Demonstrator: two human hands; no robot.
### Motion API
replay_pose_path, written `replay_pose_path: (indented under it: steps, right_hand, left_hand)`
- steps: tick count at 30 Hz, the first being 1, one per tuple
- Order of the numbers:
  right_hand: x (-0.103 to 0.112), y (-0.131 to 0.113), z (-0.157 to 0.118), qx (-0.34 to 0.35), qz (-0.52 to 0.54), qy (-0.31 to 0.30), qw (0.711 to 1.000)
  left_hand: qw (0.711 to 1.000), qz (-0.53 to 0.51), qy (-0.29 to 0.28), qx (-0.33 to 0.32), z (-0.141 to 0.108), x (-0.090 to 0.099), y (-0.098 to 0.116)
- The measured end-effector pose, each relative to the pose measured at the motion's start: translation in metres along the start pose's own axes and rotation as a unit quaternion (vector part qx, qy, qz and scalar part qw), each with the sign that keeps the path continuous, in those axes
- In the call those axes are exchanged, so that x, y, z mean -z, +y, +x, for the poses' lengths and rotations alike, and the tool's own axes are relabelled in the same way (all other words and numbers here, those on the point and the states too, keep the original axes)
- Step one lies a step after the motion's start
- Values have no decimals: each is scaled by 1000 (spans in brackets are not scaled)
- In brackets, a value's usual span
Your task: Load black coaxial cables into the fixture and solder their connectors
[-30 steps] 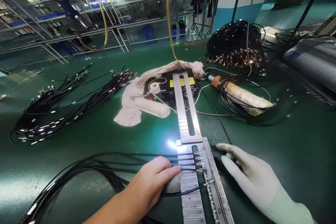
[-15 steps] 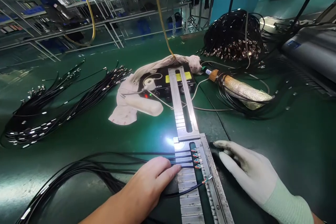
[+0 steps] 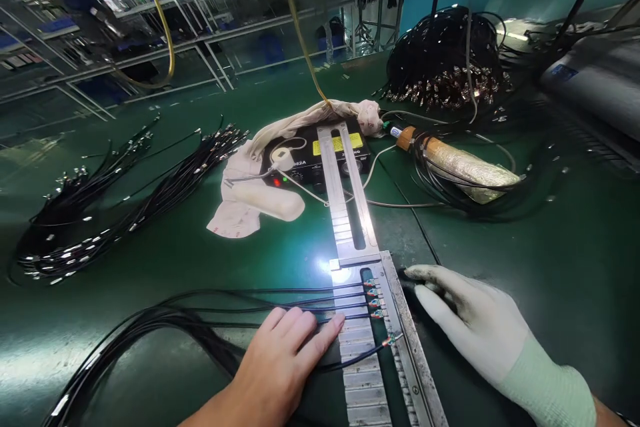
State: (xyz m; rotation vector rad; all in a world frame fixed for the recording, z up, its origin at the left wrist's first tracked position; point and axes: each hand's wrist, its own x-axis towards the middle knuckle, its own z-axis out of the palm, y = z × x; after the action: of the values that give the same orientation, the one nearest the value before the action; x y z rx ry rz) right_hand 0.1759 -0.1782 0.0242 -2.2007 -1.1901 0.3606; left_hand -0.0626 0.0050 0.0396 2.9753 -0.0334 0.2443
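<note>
Left hand, bare: fingers spread, thumb side on the nearest of four seated cables at the left edge of the metal jig; can't tell if it pinches or just presses. Right hand, gloved: loosely curled, thumb and index parted, no held item visible, right of the jig and apart from the cables.

Key relation: fifth cable lies across the jig, on the near side of the four, not parallel; long axis slants from near left to far right, tip on the right-hand rail. Body is just right of the left hand, the nearer one; tip sits between both hands.

Cable bundle trails left over the green surface. Black box at the far end.
</note>
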Motion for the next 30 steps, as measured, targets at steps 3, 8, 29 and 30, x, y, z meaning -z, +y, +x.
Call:
replay_pose_path:
  steps: [3,8,29,30]
  right_hand:
    - [-1,1,0,-8,-7,-11,1000]
    - [-1,2,-1,2,-3,-1,1000]
    - [4,-4,0,8,16,-8,1000]
    - [4,-4,0,10,13,-8,1000]
  left_hand:
    - [1000,2,-13,-9,13,6,5]
    - [998,8,-12,-57,47,0,13]
    - [995,98,6,-28,51,-1,22]
    - [996,89,11,-25,50,-2,22]
